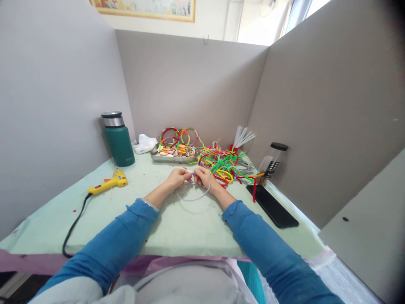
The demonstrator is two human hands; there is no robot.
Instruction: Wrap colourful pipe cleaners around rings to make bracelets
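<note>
Over the middle of the table, my left hand (177, 179) and my right hand (205, 176) are closed, fingertips almost touching. Between them shows a bit of purple pipe cleaner (190, 179), pinched in the left fingers. A thin pale grey wire (196, 199) curves below the hands in an open loop and passes up over the right hand, whose fingers grip it near the purple piece. How the purple piece sits on the wire is hidden by the fingers. Just behind the right hand lies a heap of coloured pipe cleaners (226, 159).
A metal tray (173, 159) of small flat pieces stands at the back, with fuzzy coloured rings (190, 137) on it. To the left are a yellow glue gun (109, 183) with its cord and a green flask (119, 143). On the right are a black phone (274, 207) and a clear bottle (274, 160).
</note>
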